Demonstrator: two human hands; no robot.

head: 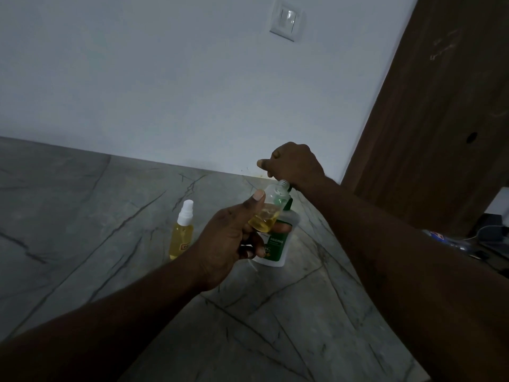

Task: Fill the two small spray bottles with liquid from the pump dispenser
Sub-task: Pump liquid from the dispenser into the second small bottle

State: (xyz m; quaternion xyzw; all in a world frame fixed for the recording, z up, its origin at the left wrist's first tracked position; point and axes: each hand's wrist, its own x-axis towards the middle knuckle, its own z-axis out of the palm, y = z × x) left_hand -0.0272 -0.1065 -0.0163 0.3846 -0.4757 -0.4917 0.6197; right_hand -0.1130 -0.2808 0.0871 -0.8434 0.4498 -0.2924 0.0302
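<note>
Bottles first: I see an open bottle (268, 213), clear, capless and tilted toward 1 o'clock, with yellow liquid pooled in its lower part. My view has the left hand (231, 241) gripping it, thumb on top and fingers curled beneath. Its neck sits just under the right hand (294, 166), which is curled in a fist over the top of the dispenser (278, 244); the pump head itself is hidden from me. The dispenser stands just behind the open bottle, pale plastic with a green label. At 9 o'clock of it, apart from both hands, a capped bottle (181, 232) stands upright with a white spray top and yellow liquid nearly to its shoulder.

Everything sits on a grey counter (82, 216) veined with dark lines, in dim light. A white wall (165, 92) rises behind, with a switch (286, 19) at 12 o'clock and a brown wooden panel (440, 106) at 2 o'clock.

On the dispenser label I read "ORIGINAL". The capped bottle's label is too small to read.
</note>
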